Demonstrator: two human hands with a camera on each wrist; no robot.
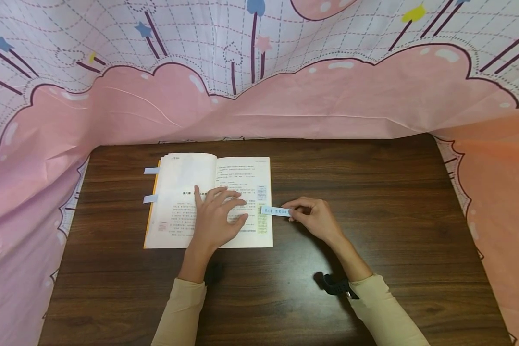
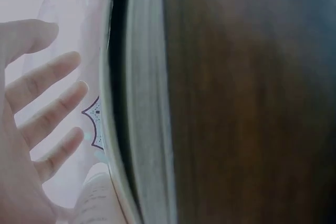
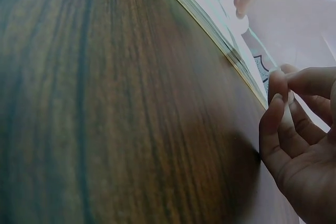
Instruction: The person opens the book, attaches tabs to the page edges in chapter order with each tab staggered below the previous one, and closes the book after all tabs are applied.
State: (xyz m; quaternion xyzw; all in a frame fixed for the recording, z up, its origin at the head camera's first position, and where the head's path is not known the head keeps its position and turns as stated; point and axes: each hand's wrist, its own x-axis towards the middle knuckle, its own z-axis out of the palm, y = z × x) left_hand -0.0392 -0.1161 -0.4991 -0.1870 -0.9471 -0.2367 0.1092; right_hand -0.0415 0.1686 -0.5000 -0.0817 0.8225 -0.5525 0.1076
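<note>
An open book [image 1: 190,173] with printed pages lies on the table. My left hand [image 1: 216,211] rests across its middle, fingers spread and slightly bent; the left wrist view shows the book's page edges [image 2: 149,98] beside that hand. At the book's right edge my right hand [image 1: 315,218] pinches a pale blue paper strip [image 1: 275,211] between thumb and fingers. Handwriting runs along the strip, and its left end overlaps the right page. In the right wrist view the fingertips [image 3: 277,80] meet around the strip, seen nearly edge-on.
Two pale blue paper tabs [image 1: 152,170] stick out from the book's left side. The dark wooden table [image 1: 372,173] stretches to the right of the book. A patterned pink cloth [image 1: 328,110] hangs behind and at both sides. Near the right sleeve is a black strap [image 1: 335,287].
</note>
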